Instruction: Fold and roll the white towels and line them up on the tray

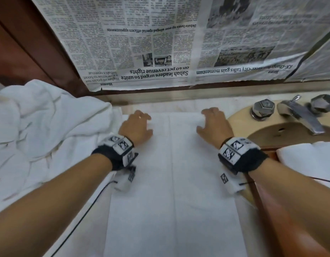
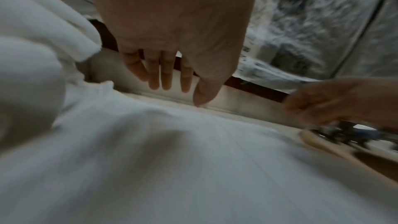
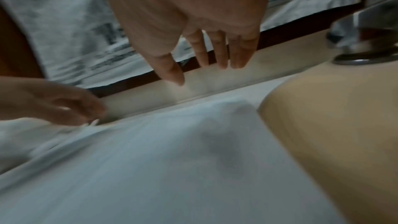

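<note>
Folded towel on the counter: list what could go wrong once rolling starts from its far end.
1. The folded towel lies right beside the sink basin; its right edge could slip over the rim.
2. The pile of loose towels touches its left side and may get caught in the roll.
3. The left hand and right hand are open above the far edge, so uneven starts could skew the roll.

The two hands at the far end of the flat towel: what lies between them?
Only bare towel, with a lengthwise fold line running down it. The head view shows this between the left hand and the right hand; nothing else lies there.
</note>
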{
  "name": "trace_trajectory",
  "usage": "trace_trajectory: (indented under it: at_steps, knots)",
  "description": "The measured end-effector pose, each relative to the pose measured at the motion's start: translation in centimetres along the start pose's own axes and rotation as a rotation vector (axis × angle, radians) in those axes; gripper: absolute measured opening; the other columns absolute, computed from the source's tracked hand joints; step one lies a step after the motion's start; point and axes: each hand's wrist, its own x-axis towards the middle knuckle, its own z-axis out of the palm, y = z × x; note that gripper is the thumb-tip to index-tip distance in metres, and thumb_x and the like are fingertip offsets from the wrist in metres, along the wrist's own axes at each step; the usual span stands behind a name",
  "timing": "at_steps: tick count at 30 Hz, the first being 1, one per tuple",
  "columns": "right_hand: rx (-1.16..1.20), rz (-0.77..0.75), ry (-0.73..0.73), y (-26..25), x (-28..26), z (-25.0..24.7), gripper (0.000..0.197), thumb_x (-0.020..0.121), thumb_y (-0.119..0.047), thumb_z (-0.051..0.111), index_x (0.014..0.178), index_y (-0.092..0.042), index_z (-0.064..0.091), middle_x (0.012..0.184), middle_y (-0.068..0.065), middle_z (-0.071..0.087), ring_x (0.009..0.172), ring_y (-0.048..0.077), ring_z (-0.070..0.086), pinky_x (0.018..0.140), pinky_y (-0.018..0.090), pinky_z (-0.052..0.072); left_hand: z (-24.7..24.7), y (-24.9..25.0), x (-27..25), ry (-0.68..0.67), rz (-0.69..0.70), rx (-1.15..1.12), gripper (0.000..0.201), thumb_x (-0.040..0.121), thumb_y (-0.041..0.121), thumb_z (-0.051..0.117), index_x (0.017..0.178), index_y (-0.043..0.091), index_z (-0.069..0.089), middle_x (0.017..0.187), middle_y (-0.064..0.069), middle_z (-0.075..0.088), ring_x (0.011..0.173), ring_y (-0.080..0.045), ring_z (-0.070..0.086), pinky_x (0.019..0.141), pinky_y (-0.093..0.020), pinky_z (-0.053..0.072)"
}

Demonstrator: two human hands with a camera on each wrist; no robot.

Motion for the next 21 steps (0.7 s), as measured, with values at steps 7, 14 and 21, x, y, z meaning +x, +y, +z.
trace_trajectory:
  at_steps: [7,14,21]
  knots:
    - [-0.337,-0.027,-0.445,-0.4,-1.0,4.0,0.082,0.093,-0.061,0.040,0.153,-0.026,-0.002,0.160,0.008,-0.017,0.147,0.037,-0.007,0.115,0.050,0.020,4.0,-0.5,-2.7,-0.376,0.029,0.249,0.085,0.093,0.063,0.039,0.153,0.031,-0.011,0.158,0.001,-0.028,0.148,-0.029,-0.015,0.115,-0.047,0.023]
    - [-0.396,-0.009,-0.521,-0.3,1.2,4.1,0.091,0.091,-0.067,0.037,0.149,-0.031,-0.023,0.157,0.005,-0.029,0.145,0.039,-0.017,0.116,0.056,0.016,3.5,0.4,-1.6,-0.419,-0.038,0.211,0.085,0.095,0.058,0.042,0.152,0.033,-0.015,0.156,0.002,-0.033,0.146,-0.030,-0.020,0.117,-0.051,0.020]
    - [-0.444,-0.042,-0.503,0.2,4.1,3.5,0.091,0.091,-0.067,0.037,0.148,-0.032,-0.024,0.156,0.004,-0.031,0.145,0.040,-0.016,0.117,0.053,0.017,3.3,0.9,-0.2,-0.393,-0.042,0.252,0.081,0.094,0.065,0.032,0.151,0.034,-0.016,0.156,0.002,-0.032,0.147,-0.031,-0.017,0.115,-0.052,0.022]
